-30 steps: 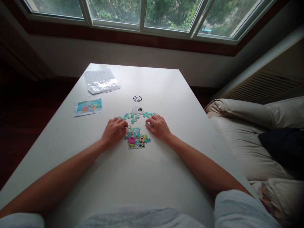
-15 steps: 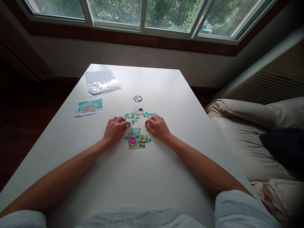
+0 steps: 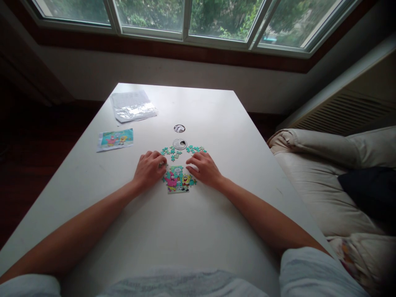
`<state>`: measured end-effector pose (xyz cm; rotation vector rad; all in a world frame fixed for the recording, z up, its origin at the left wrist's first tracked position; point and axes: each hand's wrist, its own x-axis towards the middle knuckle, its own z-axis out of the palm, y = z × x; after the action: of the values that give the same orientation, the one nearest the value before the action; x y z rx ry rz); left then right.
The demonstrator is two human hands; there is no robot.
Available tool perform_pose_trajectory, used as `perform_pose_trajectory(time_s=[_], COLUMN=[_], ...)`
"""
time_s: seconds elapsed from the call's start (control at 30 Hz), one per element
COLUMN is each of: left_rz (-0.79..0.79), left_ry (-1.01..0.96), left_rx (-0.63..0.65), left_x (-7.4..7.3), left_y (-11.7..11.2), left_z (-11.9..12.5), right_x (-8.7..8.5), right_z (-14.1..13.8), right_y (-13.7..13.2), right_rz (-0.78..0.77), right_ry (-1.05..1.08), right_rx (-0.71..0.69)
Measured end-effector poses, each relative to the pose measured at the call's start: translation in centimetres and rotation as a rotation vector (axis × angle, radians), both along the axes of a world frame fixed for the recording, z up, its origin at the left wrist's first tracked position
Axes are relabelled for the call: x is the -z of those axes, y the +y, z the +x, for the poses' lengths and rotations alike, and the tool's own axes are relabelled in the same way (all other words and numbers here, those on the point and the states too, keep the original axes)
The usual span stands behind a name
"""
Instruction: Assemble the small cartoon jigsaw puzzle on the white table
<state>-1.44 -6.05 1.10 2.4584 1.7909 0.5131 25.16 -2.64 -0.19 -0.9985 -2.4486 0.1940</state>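
A small cartoon jigsaw puzzle (image 3: 177,180), partly assembled, lies on the white table (image 3: 173,231) between my hands. My left hand (image 3: 150,170) rests palm down at its upper left corner, fingers curled, fingertips touching a teal piece there. My right hand (image 3: 204,168) sits at the upper right corner, its fingertips pinching a pale puzzle piece against the puzzle's top edge. Several loose teal pieces (image 3: 172,153) lie just beyond my fingers, and more loose pieces (image 3: 195,149) to their right.
A round grey cap (image 3: 180,144) and an open cable hole (image 3: 179,128) lie beyond the pieces. A printed reference picture (image 3: 115,139) and a clear plastic bag (image 3: 132,106) sit at the far left. A cream sofa (image 3: 328,165) adjoins the table's right edge.
My right hand has slid left and slightly nearer, onto the puzzle's upper right corner. My left hand has drawn back a little from the loose pieces toward the puzzle's left edge.
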Motion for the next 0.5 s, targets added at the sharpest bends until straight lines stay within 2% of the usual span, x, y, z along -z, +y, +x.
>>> perform_pose_trajectory(time_s=[0.27, 0.37, 0.5], left_rz=[-0.036, -0.033, -0.081], left_ry=[-0.028, -0.08, -0.2], left_rx=[0.027, 0.035, 0.026], left_x=[-0.2, -0.4, -1.2], left_y=[-0.2, -0.3, -0.7], left_z=[0.2, 0.1, -0.4], right_x=[-1.0, -1.0, -0.8], right_z=[-0.6, -0.6, -0.3], right_y=[-1.2, -1.3, -1.0], right_rz=[0.007, 0.003, -0.005], right_ry=[-0.058, -0.113, -0.126], right_rx=[-0.287, -0.31, -0.272])
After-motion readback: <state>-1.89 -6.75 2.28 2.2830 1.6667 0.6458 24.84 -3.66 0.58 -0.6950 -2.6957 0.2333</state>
